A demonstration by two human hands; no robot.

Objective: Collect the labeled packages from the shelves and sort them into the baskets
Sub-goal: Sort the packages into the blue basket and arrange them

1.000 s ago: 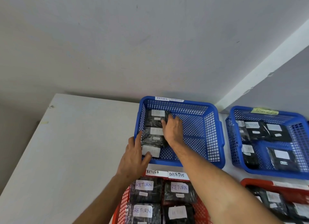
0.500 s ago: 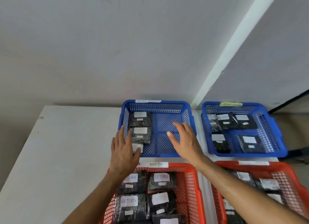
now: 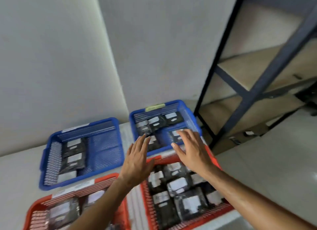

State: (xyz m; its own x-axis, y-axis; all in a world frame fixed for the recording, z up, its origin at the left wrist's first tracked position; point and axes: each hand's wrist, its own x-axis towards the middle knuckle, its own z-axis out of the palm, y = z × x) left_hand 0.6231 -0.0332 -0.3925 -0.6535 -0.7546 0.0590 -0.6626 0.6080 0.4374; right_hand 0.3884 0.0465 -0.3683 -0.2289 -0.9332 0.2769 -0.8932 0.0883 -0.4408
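Four baskets stand on a white table [image 3: 17, 174]. The left blue basket [image 3: 103, 154] holds three black packages [image 3: 73, 150] with white labels along its left side. The right blue basket [image 3: 190, 119] holds several labeled packages. Two red baskets sit nearer me, the left one [image 3: 39, 205] and the right one [image 3: 149, 204], both filled with black labeled packages. My left hand [image 3: 137, 162] hovers empty with straight fingers between the baskets. My right hand [image 3: 192, 150] hovers with spread fingers over the front edge of the right blue basket, holding nothing. The view is blurred.
A dark metal shelving rack [image 3: 267, 78] with beige boards stands at the right, close to the right blue basket. A plain wall [image 3: 60, 58] with a corner rises behind the table.
Both hands left the left blue basket and moved right, empty. My view swung right, bringing the shelving rack into sight.
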